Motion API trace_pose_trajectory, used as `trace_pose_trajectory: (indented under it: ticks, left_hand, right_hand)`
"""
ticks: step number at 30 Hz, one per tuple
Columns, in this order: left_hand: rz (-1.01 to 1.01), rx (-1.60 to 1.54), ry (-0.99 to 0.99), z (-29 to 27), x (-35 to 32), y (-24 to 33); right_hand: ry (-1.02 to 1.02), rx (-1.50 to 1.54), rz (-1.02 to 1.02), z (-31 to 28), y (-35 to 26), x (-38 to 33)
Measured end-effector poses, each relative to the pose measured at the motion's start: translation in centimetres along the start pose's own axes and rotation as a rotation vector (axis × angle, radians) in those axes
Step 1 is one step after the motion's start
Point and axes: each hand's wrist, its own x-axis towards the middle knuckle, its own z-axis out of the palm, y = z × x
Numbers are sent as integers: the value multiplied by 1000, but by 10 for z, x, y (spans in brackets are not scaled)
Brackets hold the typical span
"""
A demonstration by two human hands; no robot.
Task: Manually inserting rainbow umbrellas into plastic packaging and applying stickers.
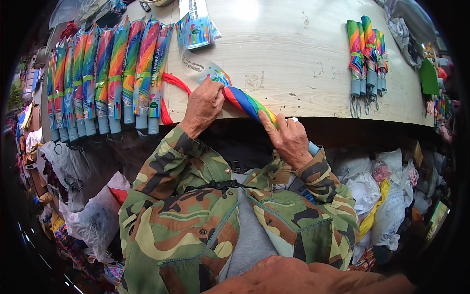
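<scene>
Hands meet on one folded rainbow umbrella [247,104] that lies slantwise across the near edge of the wooden table [293,59]. The left hand [203,105] is closed around the umbrella's upper end, where a clear plastic sleeve [205,68] with a printed card reaches over the tip. The right hand [289,139] grips the lower part just off the table edge, forefinger laid along the coloured cloth, and the pale blue handle end [313,148] peeks out past the wrist. Both hands are clamped on the same umbrella, a short way apart along its length.

Judging from the sleeve, which covers only the tip, this umbrella looks about to be bagged, with most of its length bare. Left of the umbrella, a long row of sleeved umbrellas [105,73] lies side by side along the table's left end, handles toward the person; these seem finished. A red strap [171,85] curls between that row and the left hand. Far to the right of the umbrella, a small bunch of bare umbrellas [366,54] lies without sleeves, so a few appear left to do. Beyond the left hand, a stack of empty sleeves [196,27] waits near the table's far edge. Below the table, stuffed plastic sacks [382,196] crowd the floor.
</scene>
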Motion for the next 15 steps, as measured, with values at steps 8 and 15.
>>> trace_pose_trajectory:
  ticks: [8,15]
  left_hand:
    - [-569,-540,-16,-3,-1,-2]
    - [-650,-511,232,-10,4,15]
  right_hand:
    - [97,84,67,6,-25,1]
    - [195,248,235,6,-50,2]
